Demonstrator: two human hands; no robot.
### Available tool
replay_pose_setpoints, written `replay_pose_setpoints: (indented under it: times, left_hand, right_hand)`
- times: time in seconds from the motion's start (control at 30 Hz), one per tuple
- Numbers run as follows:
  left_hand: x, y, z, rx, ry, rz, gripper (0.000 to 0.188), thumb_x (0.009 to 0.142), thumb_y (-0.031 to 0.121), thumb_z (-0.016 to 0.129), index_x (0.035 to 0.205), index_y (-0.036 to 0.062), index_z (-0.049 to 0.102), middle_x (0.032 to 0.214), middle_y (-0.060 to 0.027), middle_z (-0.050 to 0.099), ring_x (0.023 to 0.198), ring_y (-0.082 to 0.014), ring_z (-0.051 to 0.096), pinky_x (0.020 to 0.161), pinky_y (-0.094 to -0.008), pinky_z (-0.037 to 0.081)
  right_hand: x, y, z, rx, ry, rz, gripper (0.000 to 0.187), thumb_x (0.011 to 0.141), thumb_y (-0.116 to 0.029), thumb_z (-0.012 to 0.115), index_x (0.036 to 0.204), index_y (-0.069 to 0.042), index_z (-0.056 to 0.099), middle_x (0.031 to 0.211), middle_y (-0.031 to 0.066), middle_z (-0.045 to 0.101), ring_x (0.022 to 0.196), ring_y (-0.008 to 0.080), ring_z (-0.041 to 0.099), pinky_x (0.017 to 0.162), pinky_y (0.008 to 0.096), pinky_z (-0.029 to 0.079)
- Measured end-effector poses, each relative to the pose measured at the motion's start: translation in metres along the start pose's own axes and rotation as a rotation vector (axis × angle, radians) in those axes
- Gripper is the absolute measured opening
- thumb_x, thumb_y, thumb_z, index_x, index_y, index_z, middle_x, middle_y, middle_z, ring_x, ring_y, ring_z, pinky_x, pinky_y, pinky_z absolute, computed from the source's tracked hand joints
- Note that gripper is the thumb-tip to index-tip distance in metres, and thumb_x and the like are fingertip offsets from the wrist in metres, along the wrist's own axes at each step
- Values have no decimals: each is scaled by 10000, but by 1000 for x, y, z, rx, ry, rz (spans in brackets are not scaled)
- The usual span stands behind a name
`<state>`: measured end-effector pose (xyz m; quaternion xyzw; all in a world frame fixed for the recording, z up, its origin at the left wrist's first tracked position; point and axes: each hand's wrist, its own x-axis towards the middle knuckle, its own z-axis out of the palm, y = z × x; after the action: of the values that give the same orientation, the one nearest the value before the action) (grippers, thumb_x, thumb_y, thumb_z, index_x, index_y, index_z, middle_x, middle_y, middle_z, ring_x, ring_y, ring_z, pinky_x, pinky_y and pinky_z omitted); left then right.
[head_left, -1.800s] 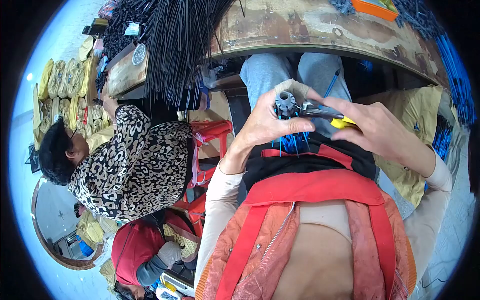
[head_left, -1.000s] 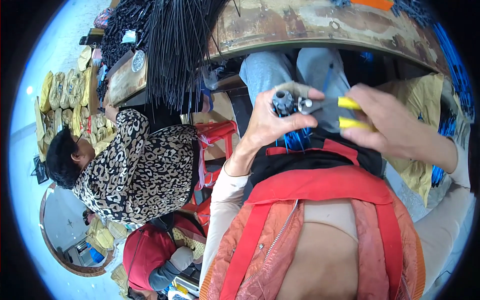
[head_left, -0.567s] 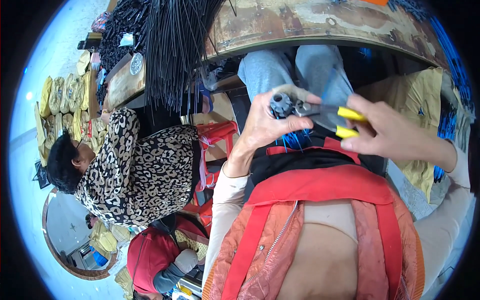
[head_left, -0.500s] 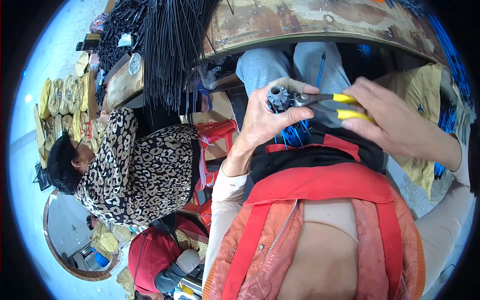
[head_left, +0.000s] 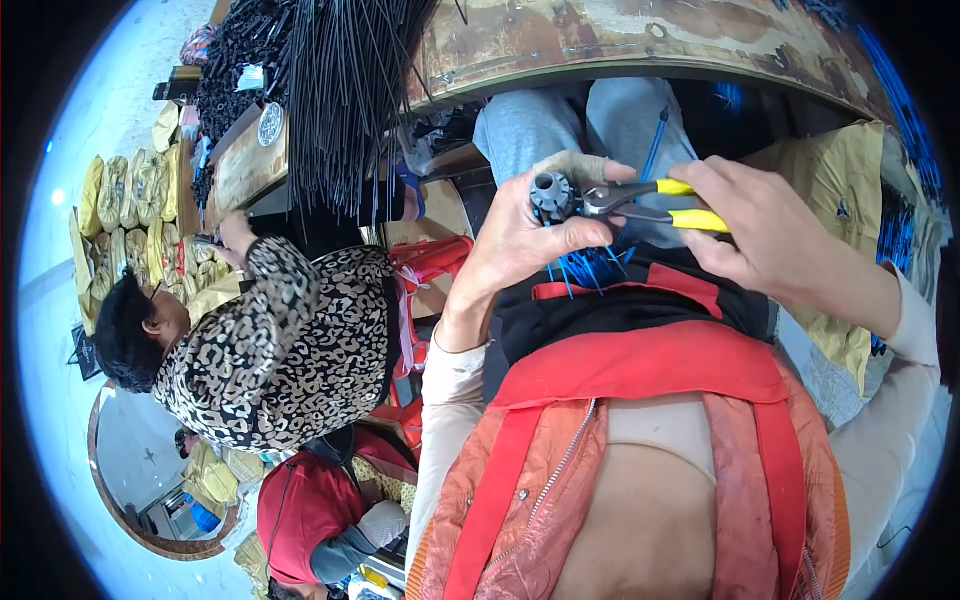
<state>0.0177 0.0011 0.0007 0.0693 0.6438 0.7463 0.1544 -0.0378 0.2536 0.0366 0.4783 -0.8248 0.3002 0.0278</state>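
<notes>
My left hand [head_left: 500, 235] grips a dark grey notched, hollow round piece [head_left: 551, 192], with a wrapping on one finger. Thin blue rods [head_left: 580, 270] hang below that hand; whether they all join the piece is hidden. In my right hand [head_left: 765, 225] are pliers [head_left: 697, 219] with yellow handles, the handles spread a little. Their metal jaws lie against the side of the round piece, between my left thumb and fingers. What the jaws bite on is too small to tell. Beyond them, one blue rod [head_left: 656, 145] with a dark tip slants up over my grey trousers.
A worn wooden table [head_left: 560, 45] runs ahead of my knees. Long black rods [head_left: 340, 100] overhang its left part. To the right lies a yellowish sack [head_left: 835, 190] near more blue rods [head_left: 893, 240]. A person in a patterned top [head_left: 300, 350] sits at left, near a red stool [head_left: 435, 260].
Both my hands and the pliers have shifted slightly left, with the round piece turned a little. The co-worker in the patterned top has raised a hand toward the table.
</notes>
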Motion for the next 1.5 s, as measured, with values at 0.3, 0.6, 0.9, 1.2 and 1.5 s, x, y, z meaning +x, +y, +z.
replay_pose_setpoints:
  times: [0.3,0.6,0.9,1.2,1.5]
  left_hand:
    - [14,10,-20,107,36,32,383,764,227,837,1027,22,649,936,-19,659,839,-84,584,762,-247,478]
    - [16,14,-10,194,9,-8,345,768,222,840,946,25,620,817,21,601,753,-53,516,667,-228,443]
    - [20,18,-9,176,-45,5,402,732,242,862,931,13,597,798,12,560,758,-75,483,670,-251,433]
    - [20,15,-10,129,-18,-34,405,720,262,869,898,24,594,780,13,545,744,-78,477,653,-262,422]
    - [20,14,-5,155,-5,-12,368,750,244,852,912,30,600,735,23,547,696,-51,492,597,-238,414]
  right_hand:
    - [34,8,2,680,-574,645,296,969,-275,573,880,7,586,637,71,601,549,139,582,543,297,461]
    - [50,12,-39,719,-820,496,359,1007,-297,497,958,33,628,774,70,678,664,160,653,608,281,496]
    - [59,9,-48,790,-1060,774,488,1003,-435,480,831,7,594,733,91,652,580,146,638,551,263,496]
    - [72,-1,-57,711,-1029,853,371,1023,-343,474,898,-6,563,631,30,581,542,118,599,549,268,478]
    - [72,-16,-66,361,-953,823,403,997,-405,517,896,-14,527,705,60,546,599,139,531,565,305,460]
